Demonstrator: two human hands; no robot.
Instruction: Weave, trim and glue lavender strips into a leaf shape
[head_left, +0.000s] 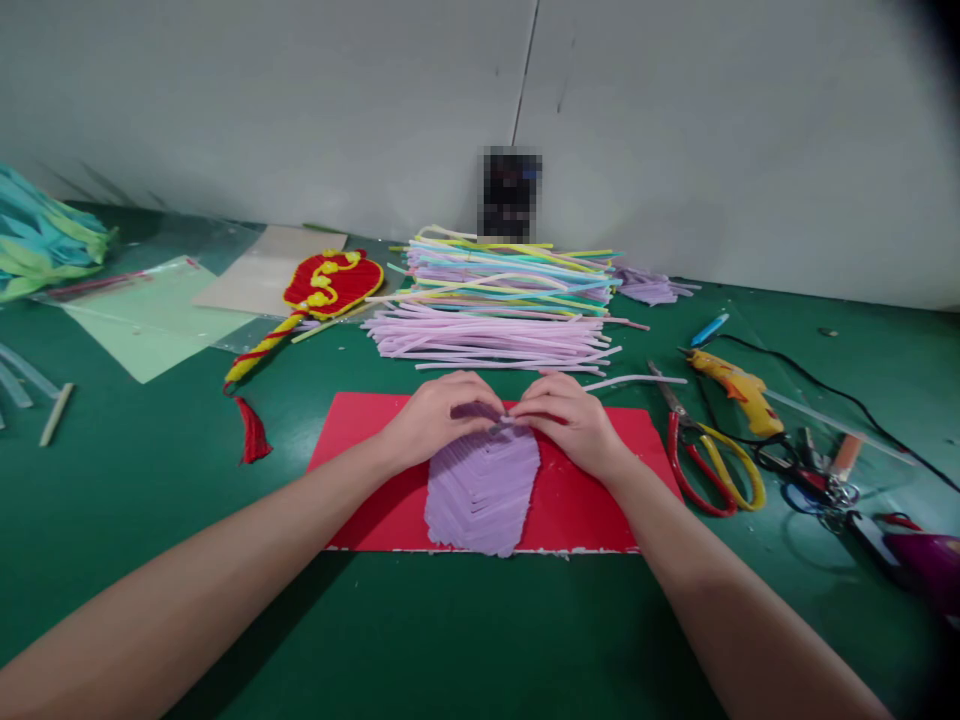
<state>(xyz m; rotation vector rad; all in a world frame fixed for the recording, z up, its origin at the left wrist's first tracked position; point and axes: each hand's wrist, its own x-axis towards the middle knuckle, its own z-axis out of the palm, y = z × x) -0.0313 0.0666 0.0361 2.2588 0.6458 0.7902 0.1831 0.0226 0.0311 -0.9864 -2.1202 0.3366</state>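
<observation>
On a red board (592,500) lies a light purple panel (480,485) built from pipe cleaners laid in a chevron pattern. My left hand (450,415) and my right hand (566,418) meet at the panel's far edge, fingertips almost touching. Both hands are closed in a pinch on a light purple pipe cleaner (634,380), whose free end sticks out to the right past my right hand. The part between my fingers is mostly hidden.
Behind the board lie pink pipe cleaners (487,338) and a multicoloured bundle (517,275). A red and yellow fan-shaped craft (337,283) with a tassel (253,432) is at left. To the right are scissors (705,460), a yellow glue gun (739,388) and keys (817,485).
</observation>
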